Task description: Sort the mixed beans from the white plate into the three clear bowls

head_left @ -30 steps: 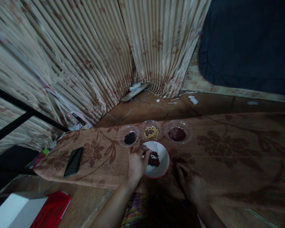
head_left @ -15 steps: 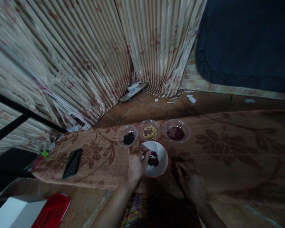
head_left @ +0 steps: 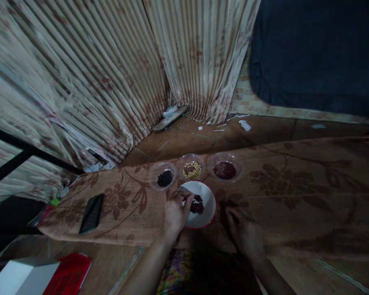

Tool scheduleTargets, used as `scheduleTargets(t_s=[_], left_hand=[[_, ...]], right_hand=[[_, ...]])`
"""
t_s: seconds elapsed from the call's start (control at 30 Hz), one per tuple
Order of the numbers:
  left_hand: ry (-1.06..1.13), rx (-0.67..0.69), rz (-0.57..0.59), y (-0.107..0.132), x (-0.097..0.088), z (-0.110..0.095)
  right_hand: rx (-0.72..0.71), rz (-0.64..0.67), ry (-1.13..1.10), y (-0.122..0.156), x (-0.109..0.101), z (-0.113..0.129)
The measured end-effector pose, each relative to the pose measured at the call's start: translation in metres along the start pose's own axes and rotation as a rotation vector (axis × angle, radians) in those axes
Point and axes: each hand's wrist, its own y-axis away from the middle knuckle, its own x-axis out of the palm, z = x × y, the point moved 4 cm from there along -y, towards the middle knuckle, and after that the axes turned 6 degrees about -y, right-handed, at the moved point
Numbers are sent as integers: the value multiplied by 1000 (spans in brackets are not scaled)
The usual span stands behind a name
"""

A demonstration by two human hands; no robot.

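A white bowl with a red rim (head_left: 209,204) sits on a brown flowered cloth (head_left: 295,192) and holds a small heap of dark red beans (head_left: 197,204). My left hand (head_left: 174,211) rests at the bowl's left rim, fingers pinched together over the beans around something I cannot make out. My right hand (head_left: 243,231) lies on the cloth to the right of the bowl, fingers curled, in shadow. Behind the bowl stand three clear cups: black beans (head_left: 164,178), yellow beans (head_left: 192,169) and dark red beans (head_left: 225,170).
A black phone (head_left: 91,213) lies on the cloth at the left. Striped curtains (head_left: 110,69) hang behind, with a sandal (head_left: 169,116) on the tiled floor. A red item (head_left: 68,272) and a white box (head_left: 18,278) lie at the lower left.
The view has drifted slightly; my left hand stays pinched at the bowl's rim and my right hand stays on the cloth.
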Motion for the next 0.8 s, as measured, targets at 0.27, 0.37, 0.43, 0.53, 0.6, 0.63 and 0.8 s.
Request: scheduleTargets(t_s=[0.27, 0.37, 0.43, 0.53, 0.6, 0.63, 0.8], left_hand=[[-9, -23, 19, 2, -1, -2], [-4, -39, 18, 1, -1, -2], [2, -49, 21, 1, 0, -1], [9, -54, 17, 0, 0, -1], [15, -52, 14, 0, 0, 0], [20, -49, 14, 0, 0, 1], [46, -58, 16, 1, 0, 3]], right_hand=[[21, 0, 0, 0, 0, 1], [11, 4, 3, 0, 0, 1], [9, 7, -4, 0, 0, 0], [11, 3, -5, 0, 0, 0], [13, 7, -5, 0, 0, 0], [17, 10, -5, 0, 0, 0], [24, 28, -2, 0, 1, -1]])
